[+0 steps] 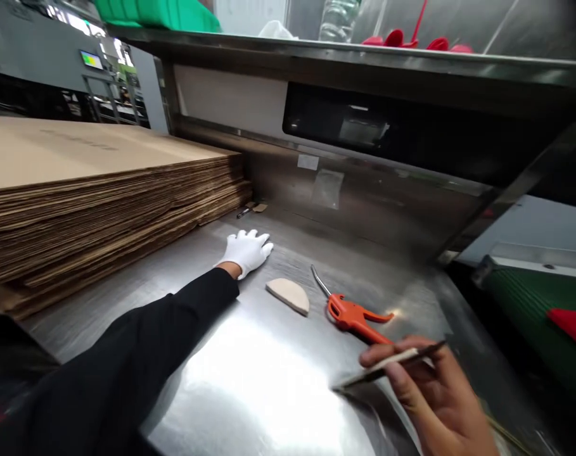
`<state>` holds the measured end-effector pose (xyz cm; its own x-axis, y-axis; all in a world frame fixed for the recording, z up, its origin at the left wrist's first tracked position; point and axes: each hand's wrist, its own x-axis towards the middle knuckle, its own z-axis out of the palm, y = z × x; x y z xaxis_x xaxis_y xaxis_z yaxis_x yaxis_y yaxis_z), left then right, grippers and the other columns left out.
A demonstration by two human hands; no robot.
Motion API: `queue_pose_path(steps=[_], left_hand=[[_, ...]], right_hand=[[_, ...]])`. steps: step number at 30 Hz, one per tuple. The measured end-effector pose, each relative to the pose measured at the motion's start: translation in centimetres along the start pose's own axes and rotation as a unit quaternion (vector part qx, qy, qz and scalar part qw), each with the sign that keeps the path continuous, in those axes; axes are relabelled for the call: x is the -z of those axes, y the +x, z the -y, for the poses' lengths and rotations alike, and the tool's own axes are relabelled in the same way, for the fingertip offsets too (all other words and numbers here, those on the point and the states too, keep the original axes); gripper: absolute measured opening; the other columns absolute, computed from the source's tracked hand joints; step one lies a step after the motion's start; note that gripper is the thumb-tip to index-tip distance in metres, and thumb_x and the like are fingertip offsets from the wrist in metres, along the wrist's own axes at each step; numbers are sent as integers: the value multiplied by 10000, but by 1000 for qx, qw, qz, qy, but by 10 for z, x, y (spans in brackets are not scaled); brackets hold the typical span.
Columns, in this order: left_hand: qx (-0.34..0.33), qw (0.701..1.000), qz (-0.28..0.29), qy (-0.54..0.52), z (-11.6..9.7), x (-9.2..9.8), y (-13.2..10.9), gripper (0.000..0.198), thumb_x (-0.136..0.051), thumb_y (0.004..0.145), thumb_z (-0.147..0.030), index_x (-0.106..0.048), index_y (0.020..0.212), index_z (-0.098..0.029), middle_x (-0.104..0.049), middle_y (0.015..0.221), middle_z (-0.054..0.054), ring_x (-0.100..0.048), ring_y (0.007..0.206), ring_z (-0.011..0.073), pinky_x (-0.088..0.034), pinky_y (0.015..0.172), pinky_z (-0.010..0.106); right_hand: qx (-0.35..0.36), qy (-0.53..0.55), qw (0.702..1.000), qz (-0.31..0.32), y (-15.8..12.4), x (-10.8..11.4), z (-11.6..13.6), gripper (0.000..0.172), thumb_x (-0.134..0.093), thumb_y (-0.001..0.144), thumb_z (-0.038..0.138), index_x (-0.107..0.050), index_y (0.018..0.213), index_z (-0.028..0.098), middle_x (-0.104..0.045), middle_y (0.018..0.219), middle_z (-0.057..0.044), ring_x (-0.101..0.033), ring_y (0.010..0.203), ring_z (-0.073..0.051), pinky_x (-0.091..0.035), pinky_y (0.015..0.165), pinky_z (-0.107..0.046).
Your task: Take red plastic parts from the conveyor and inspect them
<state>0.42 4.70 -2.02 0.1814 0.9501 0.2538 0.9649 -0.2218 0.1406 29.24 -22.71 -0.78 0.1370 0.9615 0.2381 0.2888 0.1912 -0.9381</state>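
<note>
My left hand (247, 250), in a white glove with a black sleeve, lies flat on the steel table (268, 380), fingers spread, near a stack of flat cardboard sheets (102, 190). Bare, my right hand (435, 396) is at the lower right and pinches a thin flat strip (387, 367) that points left over the table. Between the hands lie a beige half-round piece (289, 295) and an orange air blow gun (352, 311) with a metal nozzle.
A steel back wall and an overhead shelf (364, 60) with red and green items close off the far side. A small pen-like item (244, 211) lies by the stack's corner. A green conveyor-like part (530, 304) sits to the right.
</note>
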Motion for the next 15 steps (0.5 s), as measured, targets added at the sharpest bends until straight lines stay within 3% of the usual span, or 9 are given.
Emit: queue_pose_path(steps=[3,6,10,13,15], left_hand=[[2,1000,7,13,3,6,-3,512,-487,979,-513,-526,1406,-233,-519,1456,124,-477,1329,338,-396,1069,605],[5,1000,13,15,4,6,-2,522,-483,981,-514,-515,1419,-232,-511,1466,126,-470,1337,340,-394,1071,604],[-2,1000,15,12,5,3,0,522,-490,979,-514,-515,1419,-235,-511,1468,123,-472,1336,337,-394,1074,602],[-3,1000,9,16,6,2,-1,518,-501,976,-510,-518,1413,-234,-512,1466,123,-481,1328,335,-403,1069,602],[-5,1000,5,19,7,3,-2,513,-508,974,-505,-520,1409,-233,-516,1461,124,-491,1319,331,-413,1065,596]], right_hand=[[-68,17,996,52,4,-11,-4,257,-649,933,466,-544,1103,304,-704,1045,-6,-674,995,-154,-558,866,-235],[-72,-8,992,100,2,-15,-6,252,-635,942,472,-572,1108,293,-664,1050,0,-646,998,-142,-537,870,-228],[-98,-22,986,129,-1,-13,-15,414,-593,959,494,-502,1314,301,-624,1244,-49,-605,1162,-176,-494,1014,-301],[-54,-65,988,126,0,-9,-27,440,-503,1005,437,-362,1416,366,-565,1339,-44,-561,1234,-181,-478,1073,-387],[27,-185,976,109,2,-5,-34,456,-467,1012,381,-322,1443,415,-486,1429,-31,-482,1316,-209,-463,1090,-466]])
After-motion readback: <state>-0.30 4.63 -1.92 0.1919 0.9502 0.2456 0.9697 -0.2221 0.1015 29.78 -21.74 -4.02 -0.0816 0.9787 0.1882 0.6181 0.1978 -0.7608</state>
